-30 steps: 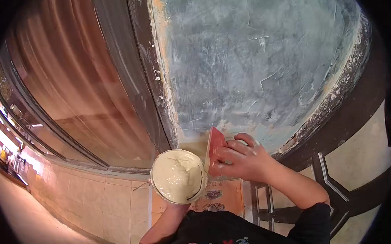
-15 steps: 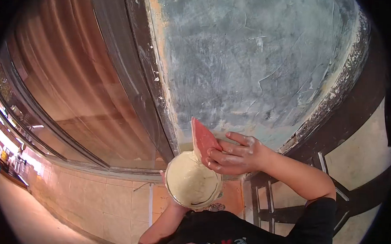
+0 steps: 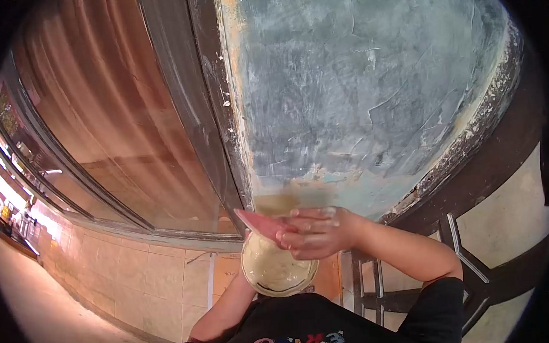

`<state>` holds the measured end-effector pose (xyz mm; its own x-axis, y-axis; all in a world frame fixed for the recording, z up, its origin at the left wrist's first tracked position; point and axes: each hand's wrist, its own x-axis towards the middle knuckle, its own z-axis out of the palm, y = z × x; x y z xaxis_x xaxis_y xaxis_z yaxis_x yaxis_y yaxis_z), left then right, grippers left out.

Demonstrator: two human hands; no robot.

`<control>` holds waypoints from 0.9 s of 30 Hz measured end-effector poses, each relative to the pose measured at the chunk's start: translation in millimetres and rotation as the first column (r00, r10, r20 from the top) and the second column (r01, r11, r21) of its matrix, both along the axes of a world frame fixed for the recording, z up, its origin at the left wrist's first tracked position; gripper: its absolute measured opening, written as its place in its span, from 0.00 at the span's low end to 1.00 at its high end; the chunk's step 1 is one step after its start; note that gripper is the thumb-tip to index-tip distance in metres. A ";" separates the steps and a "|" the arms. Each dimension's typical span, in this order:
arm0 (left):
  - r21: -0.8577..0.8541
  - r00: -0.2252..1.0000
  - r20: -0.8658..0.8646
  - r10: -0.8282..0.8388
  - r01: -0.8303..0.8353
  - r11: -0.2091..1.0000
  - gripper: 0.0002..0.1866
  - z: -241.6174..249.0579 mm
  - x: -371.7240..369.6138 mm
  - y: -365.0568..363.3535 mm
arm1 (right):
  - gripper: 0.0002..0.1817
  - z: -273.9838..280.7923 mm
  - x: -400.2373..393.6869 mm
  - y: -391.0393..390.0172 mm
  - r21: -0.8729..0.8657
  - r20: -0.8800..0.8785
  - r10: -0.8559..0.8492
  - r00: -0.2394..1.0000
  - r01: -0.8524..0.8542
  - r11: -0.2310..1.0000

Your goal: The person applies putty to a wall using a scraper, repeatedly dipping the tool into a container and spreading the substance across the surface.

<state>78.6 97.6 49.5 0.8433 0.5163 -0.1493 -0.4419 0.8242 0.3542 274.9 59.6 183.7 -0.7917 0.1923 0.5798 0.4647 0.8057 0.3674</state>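
My right hand [image 3: 317, 233] is closed on a flat red scraper [image 3: 260, 224], which is tilted over the upper rim of a round container [image 3: 279, 290]. Pale cream paste [image 3: 272, 265] lies inside the container. From below and the left, my left hand [image 3: 247, 282] holds the container; most of its fingers are hidden behind it. Above both hands stands a blue-grey wall [image 3: 320, 96] with patchy, scraped plaster.
A dark frame [image 3: 189, 101] and a glass pane with a brown curtain [image 3: 107, 117] are on the left. Dark panelled woodwork [image 3: 503, 223] curves along the right. Below are floor tiles [image 3: 162, 271] and an orange-brown board [image 3: 225, 273].
The red scraper has swung left and down across the container's top, with my right hand moving left. The container has shifted slightly right.
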 end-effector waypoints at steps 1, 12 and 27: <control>0.401 0.918 -0.387 0.088 0.082 0.912 0.38 -2.9 4.9 6.2 | 0.06 -0.3 -4.0 -2.9 -0.001 0.000 0.000 1.000 0.000 1.000; -0.098 0.959 0.177 0.221 -0.207 0.973 0.49 29.4 -20.9 -9.0 | 0.07 39.1 -3.3 -9.0 0.008 0.176 -0.154 0.972 0.155 0.988; -0.291 0.738 0.575 0.353 -0.218 0.931 0.56 5.2 -13.3 -20.4 | 0.12 60.8 -72.7 -6.3 -0.125 0.269 -0.578 0.771 0.623 0.772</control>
